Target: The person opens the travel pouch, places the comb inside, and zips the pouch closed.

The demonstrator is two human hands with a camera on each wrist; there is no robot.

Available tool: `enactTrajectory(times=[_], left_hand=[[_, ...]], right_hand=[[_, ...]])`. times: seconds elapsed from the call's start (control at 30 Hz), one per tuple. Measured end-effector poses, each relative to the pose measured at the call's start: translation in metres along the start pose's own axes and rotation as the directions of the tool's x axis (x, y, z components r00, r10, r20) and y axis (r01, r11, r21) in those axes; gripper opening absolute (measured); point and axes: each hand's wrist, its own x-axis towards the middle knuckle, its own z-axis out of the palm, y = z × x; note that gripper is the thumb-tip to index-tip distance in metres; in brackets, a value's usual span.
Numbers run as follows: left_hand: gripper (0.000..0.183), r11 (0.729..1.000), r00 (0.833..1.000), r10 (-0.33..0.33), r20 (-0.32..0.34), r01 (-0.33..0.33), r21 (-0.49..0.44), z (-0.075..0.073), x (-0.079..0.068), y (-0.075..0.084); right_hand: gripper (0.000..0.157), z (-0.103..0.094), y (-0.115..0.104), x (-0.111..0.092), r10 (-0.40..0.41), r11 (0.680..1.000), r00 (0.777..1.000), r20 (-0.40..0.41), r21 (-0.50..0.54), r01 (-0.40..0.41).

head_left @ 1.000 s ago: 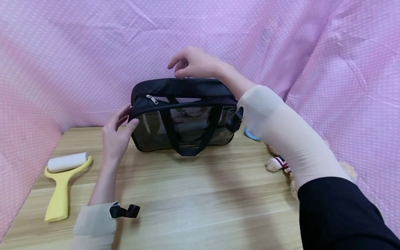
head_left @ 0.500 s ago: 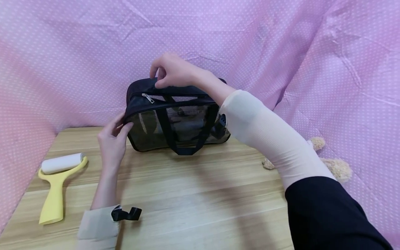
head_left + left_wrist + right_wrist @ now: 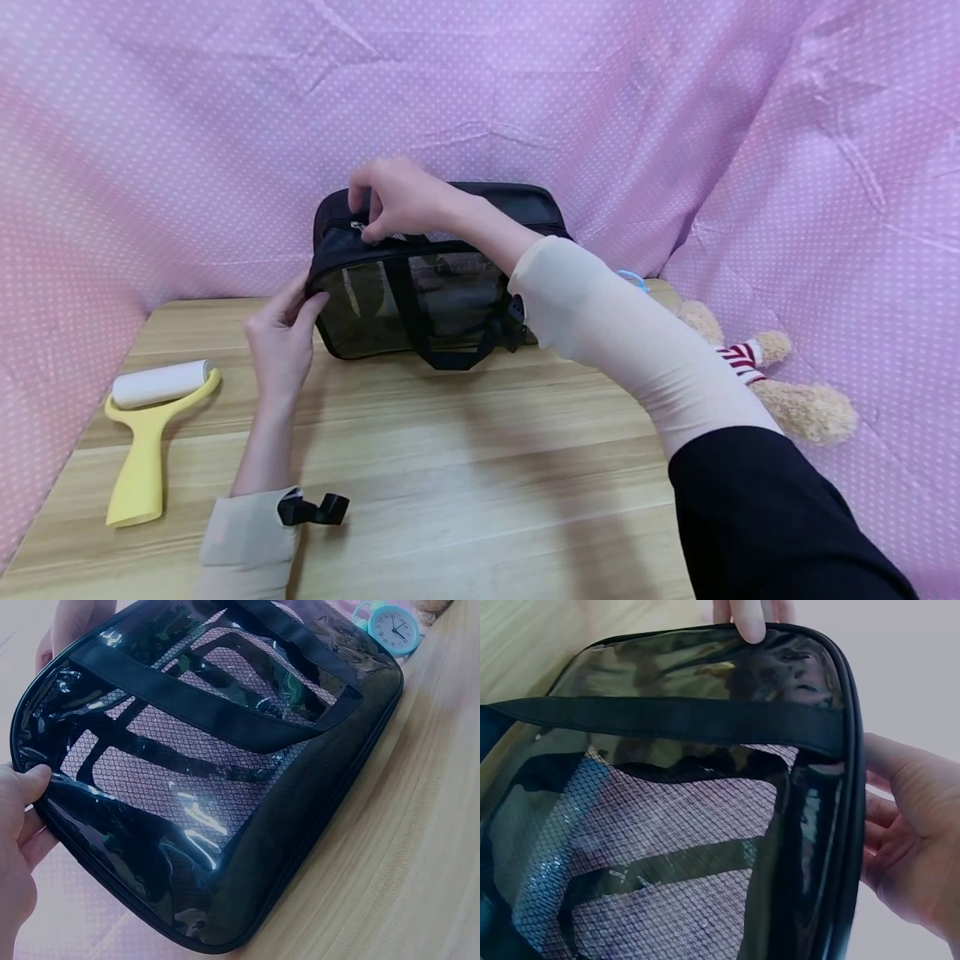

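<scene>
Pink, white-dotted drapes [image 3: 480, 83] hung behind and beside a wood-grain counter [image 3: 420, 467]. At its back stood an upright black bag [image 3: 367, 308] with a see-through front, its strap [image 3: 450, 361] drooping down that front. The left grip [image 3: 281, 337] pinched the bag's left end, thumb in front, fingers behind. The right grip [image 3: 405, 200] came over the bag's top, fingers curled, thumb at the zip pull [image 3: 357, 225]; whether it had hold of the pull could not be told. Well left of the bag lay a roller [image 3: 138, 467]; right of it, a plush [image 3: 806, 408] and a clock [image 3: 394, 631].

The step in hand looked like working the zip. Done well, it probably called for a taut left end, a firm pinch and a pull in line with the teeth, lest the soft top buckle.

The right forearm [image 3: 615, 317] hid the bag's right end and part of the plush. In the right wrist view, the right fingertips disappeared behind the bag's edge. Glare left the bag's inside hard to read.
</scene>
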Motion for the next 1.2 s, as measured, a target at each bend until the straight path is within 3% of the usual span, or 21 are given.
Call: enactTrajectory(times=[0.7,0.97,1.2], left_hand=[[0.030,1.000,1.000,-0.002,-0.010,0.002,-0.003,0.0014,-0.0009,-0.0005],[0.030,1.000,1.000,0.000,-0.011,0.000,0.002,0.0006,-0.0009,-0.0016],[0.030,1.000,1.000,0.009,-0.011,-0.009,0.002,0.0013,-0.0010,-0.0028]], right_hand=[[0.027,0.0062,-0.0050,-0.0021,0.033,0.994,0.997,-0.068,-0.106,-0.040],[0.022,0.0066,-0.0017,-0.0010,-0.022,1.000,0.991,-0.133,0.008,0.024],[0.017,0.0058,-0.0024,-0.0010,0.000,0.996,0.978,-0.211,0.091,0.019]])
